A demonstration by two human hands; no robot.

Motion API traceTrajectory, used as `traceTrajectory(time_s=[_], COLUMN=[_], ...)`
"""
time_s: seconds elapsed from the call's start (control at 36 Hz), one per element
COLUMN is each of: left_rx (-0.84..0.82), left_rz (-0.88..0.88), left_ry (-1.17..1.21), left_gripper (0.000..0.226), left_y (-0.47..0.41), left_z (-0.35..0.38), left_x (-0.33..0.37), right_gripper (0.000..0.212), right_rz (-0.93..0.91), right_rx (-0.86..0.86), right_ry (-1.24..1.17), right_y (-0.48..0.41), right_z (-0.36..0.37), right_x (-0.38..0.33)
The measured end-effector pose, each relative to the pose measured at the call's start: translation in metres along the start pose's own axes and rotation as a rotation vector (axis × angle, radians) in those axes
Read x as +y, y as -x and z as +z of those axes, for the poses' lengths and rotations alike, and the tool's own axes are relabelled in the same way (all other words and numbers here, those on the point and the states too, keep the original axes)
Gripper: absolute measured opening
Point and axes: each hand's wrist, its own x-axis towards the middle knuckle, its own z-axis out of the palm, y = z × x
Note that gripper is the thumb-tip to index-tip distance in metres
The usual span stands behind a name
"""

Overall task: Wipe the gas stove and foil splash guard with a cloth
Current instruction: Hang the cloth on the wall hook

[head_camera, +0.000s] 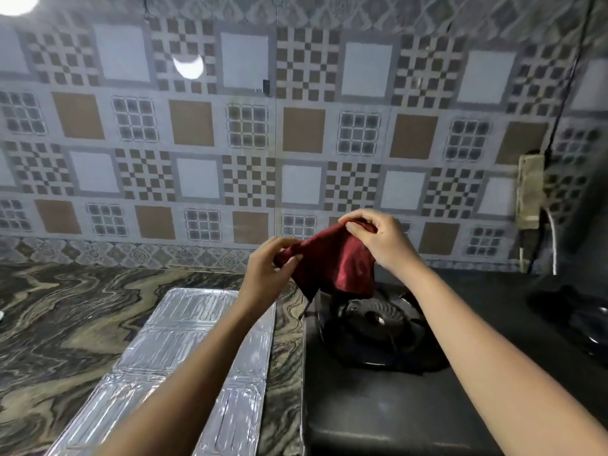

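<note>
Across the whole back, a wall [204, 126] of patterned tiles in white, brown and grey squares. Below it, a table [65, 324] with a swirled marble top in dark and tan, running from the left edge to the middle. On the right half, a black gas stove [378, 413], with its round burner [375, 327] towards the back left. Left of the stove and just beside it, the foil splash guard [184, 343], lying flat on the table, silver and creased into panels, partly hidden under the left forearm. At the far right, a dark shiny shape [579, 314], too dim to name.

Held up in the air above the burner and in front of the lowest tiles, a dark red cloth [335, 261], touching neither stove nor foil, with its loose lower edge hanging down towards the burner. At its left corner, the left hand [266, 268], thumb and fingers pinching the bunched fabric. Higher up, at the top right corner, the right hand [378, 238], fingers curled over the cloth and gripping it.

On the wall at the right, a grimy pale socket box [529, 189], with a thin black cable [567, 87] rising from it towards the top corner.
</note>
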Motion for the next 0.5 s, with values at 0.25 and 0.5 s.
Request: traceTrajectory(time_s=[0.25, 0.5], left_rx=[-0.032, 0.103], left_rz=[0.080, 0.097], left_ry=[-0.198, -0.190], left_gripper=[0.023, 0.019], left_y=[-0.058, -0.127], left_z=[-0.014, -0.036], left_x=[0.024, 0.029], right_gripper=[0.015, 0.013], right_rz=[-0.051, -0.163], right_rx=[0.019, 0.175], right_ry=[-0.030, -0.150], right_y=[-0.042, -0.119], right_z=[-0.016, 0.002], right_x=[0.003, -0.023])
